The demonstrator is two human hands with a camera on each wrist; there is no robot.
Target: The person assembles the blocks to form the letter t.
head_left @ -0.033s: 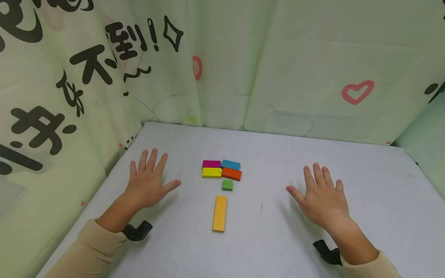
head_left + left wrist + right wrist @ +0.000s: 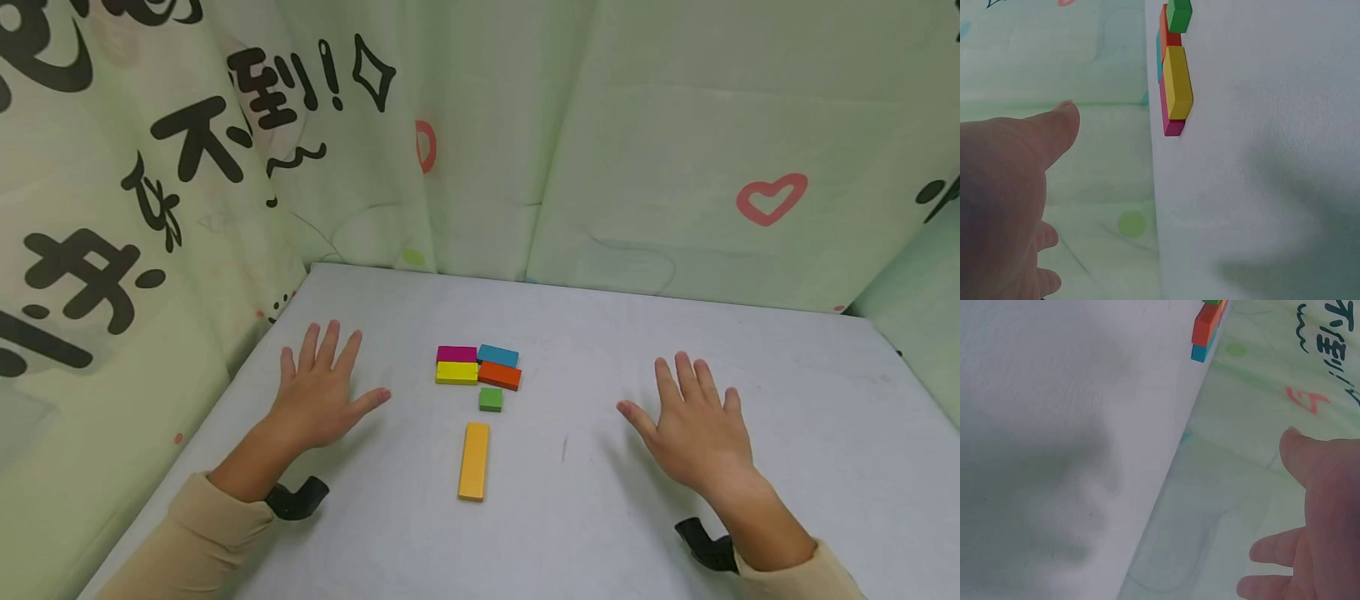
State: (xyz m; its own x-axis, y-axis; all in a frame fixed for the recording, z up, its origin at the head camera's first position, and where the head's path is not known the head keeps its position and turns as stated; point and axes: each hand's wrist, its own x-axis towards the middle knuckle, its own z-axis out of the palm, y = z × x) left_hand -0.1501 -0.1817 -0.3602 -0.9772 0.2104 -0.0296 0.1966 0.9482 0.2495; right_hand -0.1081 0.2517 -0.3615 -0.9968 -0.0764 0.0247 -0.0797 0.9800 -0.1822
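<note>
My left hand [image 2: 315, 400] is spread above the left part of the white table, fingers straight and holding nothing. Out on the right, my right hand [image 2: 697, 433] hovers the same way with its fingers apart. Between them lie small colored blocks. A magenta block [image 2: 457, 354] and a blue block [image 2: 498, 356] form the far row. Nearer are a yellow block [image 2: 457, 373] and an orange-red block [image 2: 499, 375], placed close against them. A short green block [image 2: 491, 400] sits just in front. Nearest me is a long yellow-orange block [image 2: 473, 462], lying lengthwise.
A pale green curtain [image 2: 675, 125] with printed characters and hearts hangs behind and to the left of the table [image 2: 570, 533]. Black bands with a protruding piece [image 2: 300, 500] are on both wrists. Each hand casts a shadow on the tabletop.
</note>
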